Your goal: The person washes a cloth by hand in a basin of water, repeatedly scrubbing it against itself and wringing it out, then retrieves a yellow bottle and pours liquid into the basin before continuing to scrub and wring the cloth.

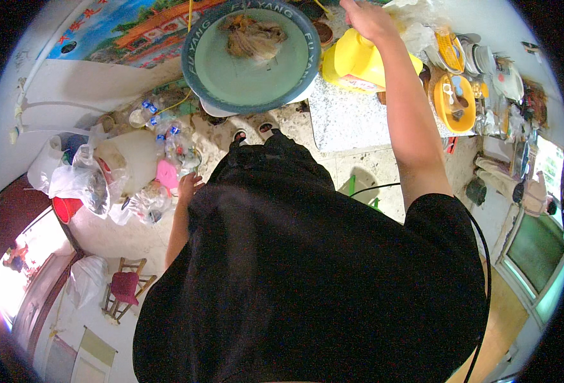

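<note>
My right hand [370, 21] is stretched out at the top edge of the picture, just above a yellow plastic jug [354, 60]. The frame cuts off part of its fingers, so whether it grips anything cannot be told. The jug rests on a speckled stone countertop [346, 117], partly covered by my forearm. My left hand [189, 186] hangs low at my side, fingers loosely apart, with nothing visible in it. Left of the jug stands a round, dark-rimmed basin [263, 88] of cloudy water. A brown, wrinkled, stringy bundle [253, 38] lies partly sunk in that water.
On the right of the counter sit a yellow oval tub [457, 115] with spoons, a yellow plastic basket [449, 50] and stacked dishes [478, 57]. Plastic bottles [172, 131], bags [83, 177] and a red bucket [66, 209] crowd the left floor. A wooden stool [125, 289] stands behind me.
</note>
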